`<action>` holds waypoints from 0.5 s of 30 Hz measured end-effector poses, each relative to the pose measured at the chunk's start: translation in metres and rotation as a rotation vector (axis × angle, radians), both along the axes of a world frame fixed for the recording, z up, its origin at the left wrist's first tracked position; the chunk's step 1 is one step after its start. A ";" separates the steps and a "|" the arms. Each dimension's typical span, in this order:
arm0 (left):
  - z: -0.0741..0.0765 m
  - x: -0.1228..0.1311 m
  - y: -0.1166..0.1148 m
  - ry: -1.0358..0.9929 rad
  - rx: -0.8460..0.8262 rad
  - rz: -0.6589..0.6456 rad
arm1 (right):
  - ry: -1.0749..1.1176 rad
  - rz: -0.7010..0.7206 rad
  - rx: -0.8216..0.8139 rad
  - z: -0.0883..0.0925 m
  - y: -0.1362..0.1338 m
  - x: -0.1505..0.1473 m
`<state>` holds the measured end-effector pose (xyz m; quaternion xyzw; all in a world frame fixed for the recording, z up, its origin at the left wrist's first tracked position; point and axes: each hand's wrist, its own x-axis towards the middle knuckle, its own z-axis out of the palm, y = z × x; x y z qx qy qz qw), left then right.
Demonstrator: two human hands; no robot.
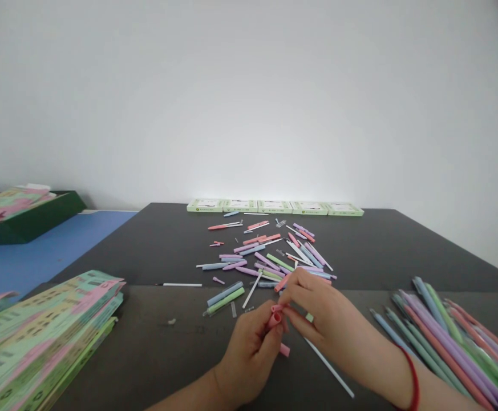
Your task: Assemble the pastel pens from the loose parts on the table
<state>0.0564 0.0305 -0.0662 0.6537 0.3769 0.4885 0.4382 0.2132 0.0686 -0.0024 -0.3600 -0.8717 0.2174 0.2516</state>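
Note:
Near the front of the dark table, my left hand (251, 351) is closed around a pink pen barrel (275, 319), its hollow end facing up. My right hand (317, 311) pinches a small pink pen part (276, 308) right at that opening; whether it touches the barrel I cannot tell. Another pink tube end (284, 349) shows below my left fingers, and I cannot tell if it is the same barrel. A white pen refill (329, 368) lies beneath my right wrist. Just beyond both hands are loose pen pieces, among them a green barrel (227, 301) and a blue barrel (225, 293).
Pastel pens (454, 342) are heaped at the right. Printed card packs (47, 337) are stacked at the left. Several pale green boxes (274, 206) line the far edge. A dark green tray (26, 220) stands on a blue surface (90, 234).

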 end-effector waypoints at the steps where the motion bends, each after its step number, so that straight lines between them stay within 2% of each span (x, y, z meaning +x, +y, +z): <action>1: 0.000 0.000 0.000 -0.009 -0.007 0.002 | 0.043 -0.022 -0.057 -0.001 0.000 0.000; 3: 0.001 0.000 0.001 -0.040 -0.028 0.011 | 0.159 -0.035 -0.247 -0.002 0.000 -0.001; 5: 0.001 0.000 0.002 -0.063 -0.052 0.017 | 0.293 0.005 -0.463 -0.003 0.000 -0.003; 7: 0.000 0.000 0.002 -0.081 -0.084 -0.005 | 0.388 0.054 -0.614 -0.004 -0.001 -0.006; 9: -0.002 0.001 0.003 -0.093 -0.116 -0.036 | 0.397 0.041 -0.641 -0.004 -0.002 -0.008; 13: -0.003 0.001 0.003 -0.098 -0.126 -0.048 | 0.282 0.002 -0.495 -0.005 -0.004 -0.009; 15: -0.003 0.001 0.002 -0.085 -0.109 -0.058 | 0.240 0.019 -0.479 -0.004 -0.004 -0.009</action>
